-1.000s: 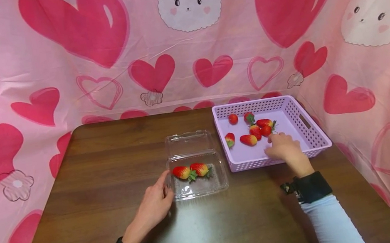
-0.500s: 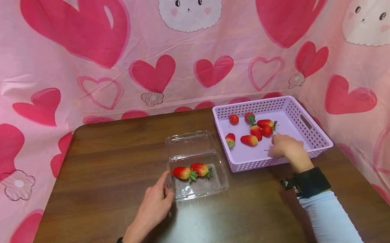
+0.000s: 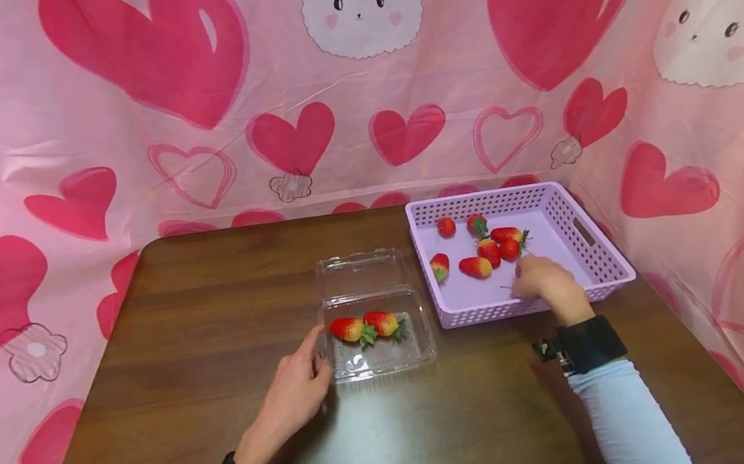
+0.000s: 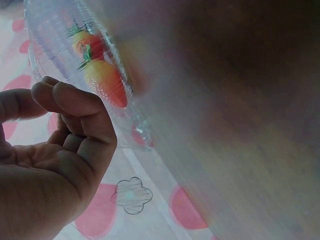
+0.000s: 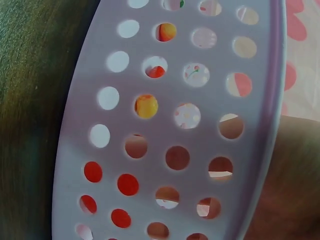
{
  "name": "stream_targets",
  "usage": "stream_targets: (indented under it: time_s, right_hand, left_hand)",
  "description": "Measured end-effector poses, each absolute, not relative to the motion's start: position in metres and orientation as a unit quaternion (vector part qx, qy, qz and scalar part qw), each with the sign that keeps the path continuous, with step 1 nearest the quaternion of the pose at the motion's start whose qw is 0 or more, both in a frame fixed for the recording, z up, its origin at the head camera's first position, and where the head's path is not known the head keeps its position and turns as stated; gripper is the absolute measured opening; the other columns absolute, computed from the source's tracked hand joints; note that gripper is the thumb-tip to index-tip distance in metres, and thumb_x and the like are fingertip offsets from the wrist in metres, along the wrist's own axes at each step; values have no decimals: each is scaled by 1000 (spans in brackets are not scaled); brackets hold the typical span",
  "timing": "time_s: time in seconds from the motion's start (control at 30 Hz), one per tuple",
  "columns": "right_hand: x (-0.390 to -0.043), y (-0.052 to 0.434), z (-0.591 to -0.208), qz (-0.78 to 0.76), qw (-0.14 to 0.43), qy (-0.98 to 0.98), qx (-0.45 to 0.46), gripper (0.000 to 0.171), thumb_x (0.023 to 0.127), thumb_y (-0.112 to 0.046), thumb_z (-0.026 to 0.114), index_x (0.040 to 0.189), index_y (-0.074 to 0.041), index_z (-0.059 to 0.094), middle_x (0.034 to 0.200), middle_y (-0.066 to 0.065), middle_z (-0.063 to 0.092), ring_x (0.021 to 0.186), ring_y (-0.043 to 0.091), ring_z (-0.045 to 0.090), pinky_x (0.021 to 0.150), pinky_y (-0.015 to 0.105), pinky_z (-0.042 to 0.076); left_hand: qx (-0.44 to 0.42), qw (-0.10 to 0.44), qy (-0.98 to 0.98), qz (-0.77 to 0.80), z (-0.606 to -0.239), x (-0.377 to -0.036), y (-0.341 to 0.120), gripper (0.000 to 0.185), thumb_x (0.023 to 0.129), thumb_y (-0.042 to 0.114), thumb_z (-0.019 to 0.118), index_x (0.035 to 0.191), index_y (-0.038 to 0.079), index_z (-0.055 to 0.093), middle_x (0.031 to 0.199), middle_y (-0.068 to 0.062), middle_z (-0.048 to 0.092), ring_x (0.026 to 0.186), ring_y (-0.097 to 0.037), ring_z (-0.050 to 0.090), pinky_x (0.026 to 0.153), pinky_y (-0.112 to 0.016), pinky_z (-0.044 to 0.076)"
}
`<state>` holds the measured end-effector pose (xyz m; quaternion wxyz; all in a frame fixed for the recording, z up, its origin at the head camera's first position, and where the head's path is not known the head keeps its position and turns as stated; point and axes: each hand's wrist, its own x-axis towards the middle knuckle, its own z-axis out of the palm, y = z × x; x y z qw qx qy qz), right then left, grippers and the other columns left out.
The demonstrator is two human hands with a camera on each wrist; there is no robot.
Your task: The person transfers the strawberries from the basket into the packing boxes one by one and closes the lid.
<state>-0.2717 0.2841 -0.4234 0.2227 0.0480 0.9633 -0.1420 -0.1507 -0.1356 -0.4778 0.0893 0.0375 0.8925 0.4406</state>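
My left hand (image 3: 294,388) rests at the left rim of a clear plastic clamshell box (image 3: 419,345), its index finger straight against the edge and the other fingers loosely bent. Two strawberries (image 3: 381,324) lie side by side in the box. Inside the lilac basket (image 3: 478,315), near its front wall, my right hand (image 3: 547,282) reaches down with curled fingers. A thin stem (image 3: 505,287) juts out left of the fingertips. Through the basket's holes, the right wrist view shows a red cherry (image 5: 128,184) at the fingers; the wall hides most of the grip.
Several strawberries (image 3: 475,268) and small round red fruits (image 3: 446,227) lie in the basket's left and middle parts. The box's lid (image 3: 361,274) is folded back flat. A pink heart-print cloth (image 3: 345,148) hangs behind the brown table (image 3: 228,285).
My right hand has shifted slightly within the basket, and a thin stem now shows beside its fingertips. The left hand, the box and the visible strawberries have stayed put.
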Motion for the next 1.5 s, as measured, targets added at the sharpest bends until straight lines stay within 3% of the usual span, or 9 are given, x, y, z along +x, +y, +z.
stream_targets:
  time_s: [0.67,0.97,1.3,1.5]
  right_hand:
    - [-271,280,-426,-159,203,966,38,38,87,-15,73,114,9,63,101,23,65,94,40,59,84,53,51]
    - [-268,278,-426,-211,141,965,59,64,83,-20,80,133,9,54,124,31,61,109,44,57,95,57,52]
    - [-265,274,-421,-221,65,973,16,45,89,-14,71,125,10,59,110,27,63,98,41,57,90,55,51]
    - [-261,268,-414,-218,32,975,-2,42,89,-14,70,122,10,61,97,22,60,90,39,54,79,50,48]
  left_hand:
    - [32,87,895,437,-478,-148,-135,66,101,7,62,161,3,37,68,-3,53,52,-19,52,49,-30,44]
    - [40,81,896,435,-478,-151,-136,65,101,7,62,161,2,38,68,-2,54,52,-18,53,50,-29,45]
    - [38,85,895,436,-477,-151,-134,65,101,6,62,161,4,38,70,-3,54,54,-18,53,51,-30,44]
    - [35,88,895,435,-477,-151,-135,65,101,6,62,161,4,38,70,-3,54,56,-19,52,52,-30,45]
